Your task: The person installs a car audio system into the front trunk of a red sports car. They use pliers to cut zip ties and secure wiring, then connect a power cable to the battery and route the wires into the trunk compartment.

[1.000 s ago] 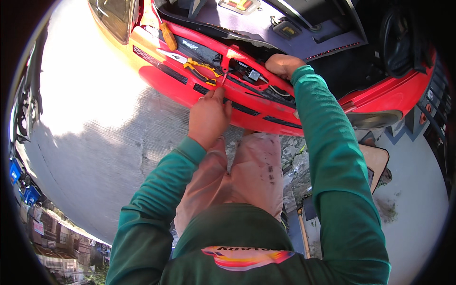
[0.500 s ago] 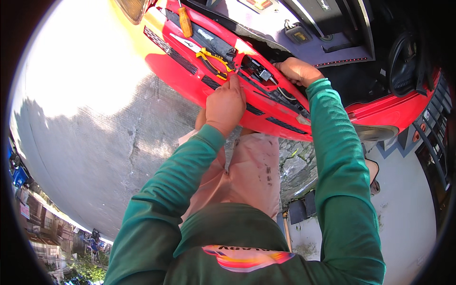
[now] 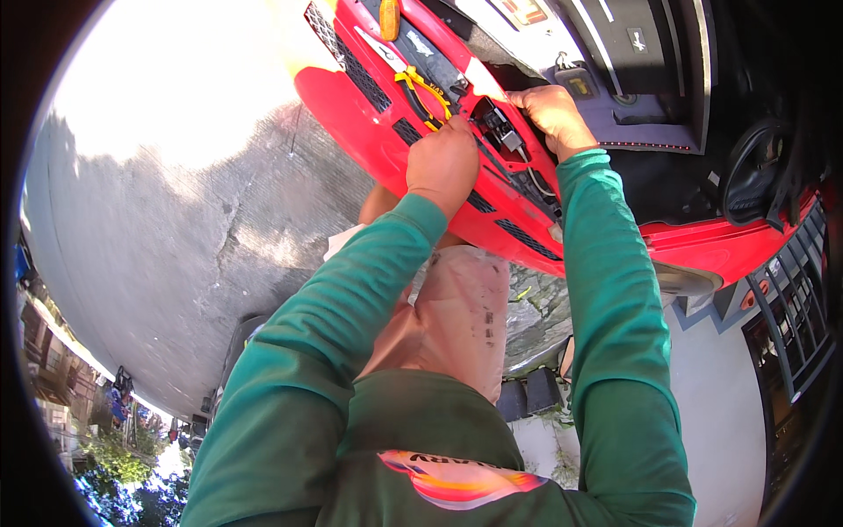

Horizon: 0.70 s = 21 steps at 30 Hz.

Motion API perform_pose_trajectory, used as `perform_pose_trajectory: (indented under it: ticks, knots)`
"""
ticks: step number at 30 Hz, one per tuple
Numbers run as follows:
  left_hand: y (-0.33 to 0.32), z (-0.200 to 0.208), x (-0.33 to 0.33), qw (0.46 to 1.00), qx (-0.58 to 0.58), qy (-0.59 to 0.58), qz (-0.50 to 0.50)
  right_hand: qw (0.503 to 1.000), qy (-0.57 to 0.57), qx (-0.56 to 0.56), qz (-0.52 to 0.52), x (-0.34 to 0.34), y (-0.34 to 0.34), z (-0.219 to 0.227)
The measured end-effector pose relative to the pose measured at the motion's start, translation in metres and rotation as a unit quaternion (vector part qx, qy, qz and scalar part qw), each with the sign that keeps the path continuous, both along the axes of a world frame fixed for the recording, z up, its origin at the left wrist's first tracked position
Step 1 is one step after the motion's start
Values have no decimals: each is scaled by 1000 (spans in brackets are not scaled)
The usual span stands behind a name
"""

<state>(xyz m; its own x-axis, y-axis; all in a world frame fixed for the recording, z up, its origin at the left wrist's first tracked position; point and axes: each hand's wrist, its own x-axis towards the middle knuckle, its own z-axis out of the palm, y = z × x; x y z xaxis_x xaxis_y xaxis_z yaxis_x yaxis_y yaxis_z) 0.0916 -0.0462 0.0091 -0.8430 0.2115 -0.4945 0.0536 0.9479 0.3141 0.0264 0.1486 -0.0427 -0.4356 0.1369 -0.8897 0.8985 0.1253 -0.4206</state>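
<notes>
My left hand rests against the front of a red car part with a long cut-out, its fingertips pinched together by the pliers' handle ends. What those fingers hold, if anything, is hidden. With curled fingers, my right hand grips the far edge of the same red part. Between the hands, a dark-and-silver mechanism sits in the cut-out, a pale cable running from it. Yellow-and-black pliers lie on the part, beyond my left hand. Farther off lies a screwdriver with an orange handle.
Behind the red part opens a car interior with a dark box-like panel and a black steering wheel. Black mesh grilles line the near side. Grey concrete spreads to the left, and metal railings stand at the right.
The view has shifted, so the car sits higher and more to the right. My right hand has slid along the edge away from me, and more of the mechanism shows. The left stays by the pliers.
</notes>
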Motion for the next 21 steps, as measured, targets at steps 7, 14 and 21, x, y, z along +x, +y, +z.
perform_pose_trajectory:
  ticks: [7,14,21]
  knots:
    - [2,-7,4,1000,9,18,9,993,-62,-87,50,-23,0,-45]
    - [0,-6,6,998,57,32,19,985,-50,-74,149,-27,9,-13]
    - [-2,-3,8,995,78,28,55,981,-69,-32,180,-29,10,-15]
